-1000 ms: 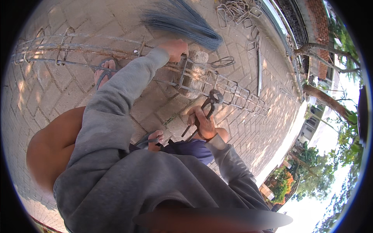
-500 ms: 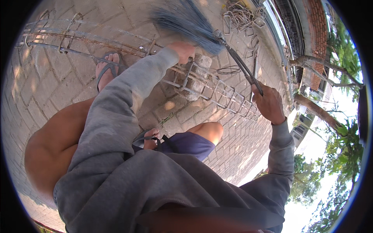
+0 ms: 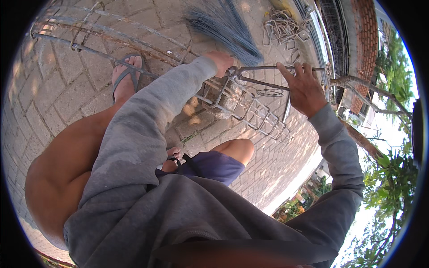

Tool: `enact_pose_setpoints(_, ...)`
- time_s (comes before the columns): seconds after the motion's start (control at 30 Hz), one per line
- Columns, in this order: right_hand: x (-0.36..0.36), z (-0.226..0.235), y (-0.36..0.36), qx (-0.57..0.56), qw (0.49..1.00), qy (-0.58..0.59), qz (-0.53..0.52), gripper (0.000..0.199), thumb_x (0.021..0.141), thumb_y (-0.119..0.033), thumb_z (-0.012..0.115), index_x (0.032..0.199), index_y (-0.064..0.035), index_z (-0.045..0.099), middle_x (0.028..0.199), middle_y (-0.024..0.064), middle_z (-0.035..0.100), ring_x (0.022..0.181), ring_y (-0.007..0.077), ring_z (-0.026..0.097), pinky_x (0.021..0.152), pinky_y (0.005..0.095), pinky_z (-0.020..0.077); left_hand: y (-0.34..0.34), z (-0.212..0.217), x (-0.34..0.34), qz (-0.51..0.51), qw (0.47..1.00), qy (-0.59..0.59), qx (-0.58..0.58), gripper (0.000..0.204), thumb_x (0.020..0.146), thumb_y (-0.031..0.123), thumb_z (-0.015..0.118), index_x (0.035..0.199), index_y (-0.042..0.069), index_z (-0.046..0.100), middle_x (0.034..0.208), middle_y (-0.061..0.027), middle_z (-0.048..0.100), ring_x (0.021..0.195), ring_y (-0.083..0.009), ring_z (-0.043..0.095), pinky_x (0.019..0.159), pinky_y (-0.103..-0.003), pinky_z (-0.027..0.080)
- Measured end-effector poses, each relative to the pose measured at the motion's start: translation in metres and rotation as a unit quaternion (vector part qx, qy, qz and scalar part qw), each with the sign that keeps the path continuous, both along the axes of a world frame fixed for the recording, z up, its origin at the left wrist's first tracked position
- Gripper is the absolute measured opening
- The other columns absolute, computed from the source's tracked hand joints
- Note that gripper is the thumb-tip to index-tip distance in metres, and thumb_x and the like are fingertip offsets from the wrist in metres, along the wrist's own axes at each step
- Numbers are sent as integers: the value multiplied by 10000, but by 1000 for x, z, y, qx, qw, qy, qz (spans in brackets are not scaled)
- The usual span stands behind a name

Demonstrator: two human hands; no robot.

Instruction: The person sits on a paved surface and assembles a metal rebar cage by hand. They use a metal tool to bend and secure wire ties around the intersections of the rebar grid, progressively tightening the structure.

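Note:
I squat over a long rusty rebar cage (image 3: pixel 250 111) lying on brick paving. My left hand (image 3: pixel 221 60), in a grey sleeve, is closed in a fist on the cage's top bar. Just beyond it lies a bundle of thin blue-grey tie wires (image 3: pixel 228 27). My right hand (image 3: pixel 301 89) grips the long handles of a pair of metal pincers (image 3: pixel 263 76). The pincers' jaws sit at the cage joint right beside my left fist. Whether a wire is caught in the jaws is hidden.
A heap of bent steel stirrups (image 3: pixel 281 29) lies at the far side by a kerb. A second run of rebar (image 3: pixel 89 44) crosses the paving at the left, near my sandalled foot (image 3: pixel 125 78). Trees and a brick wall (image 3: pixel 364 49) stand at the right.
My right hand has carried the pincers from near my knee up and right, then brought their jaws to the joint beside my left fist. The left hand has stayed on the cage.

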State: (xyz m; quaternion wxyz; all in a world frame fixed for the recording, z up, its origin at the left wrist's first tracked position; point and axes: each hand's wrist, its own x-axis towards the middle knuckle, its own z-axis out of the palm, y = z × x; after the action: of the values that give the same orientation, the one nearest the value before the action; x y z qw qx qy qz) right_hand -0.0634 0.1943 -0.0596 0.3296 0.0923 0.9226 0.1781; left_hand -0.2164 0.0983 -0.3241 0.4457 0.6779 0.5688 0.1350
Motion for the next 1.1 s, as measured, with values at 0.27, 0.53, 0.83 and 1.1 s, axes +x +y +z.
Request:
enact_pose_setpoints(0.27,-16,-3,4,22,997,-30,63,620,884,-35,575,1490,-158,534,1253,183,559,1247,416,532,1018,557,492,2,-12,5,-3,1000,7,22,329,872,71,655,1196,19,680,1237,-196,674,1191,-376,649,974,-486,544)
enact_pose_setpoints(0.53,-25,-1,15,25,993,-89,78,707,862,4,642,1531,-170,489,1310,204,563,1236,401,553,956,469,560,0,-10,4,-2,1000,6,27,300,886,79,653,1175,0,668,1249,-183,693,1176,-352,672,965,-463,567)
enact_pose_setpoints(0.83,-19,-7,35,21,984,-116,132,743,870,15,629,1561,-193,456,1329,203,537,1247,437,539,945,449,580,2,-5,2,-14,1000,13,4,366,887,63,656,1251,27,671,1295,-194,666,1213,-370,647,999,-474,547)
enact_pose_setpoints(1.1,-37,-18,65,-9,978,-142,150,428,845,-87,727,1260,-141,637,1141,85,664,1105,302,658,889,436,581,0,0,1,-11,1000,13,3,374,885,55,666,1258,34,680,1288,-199,660,1199,-380,650,1009,-477,541)
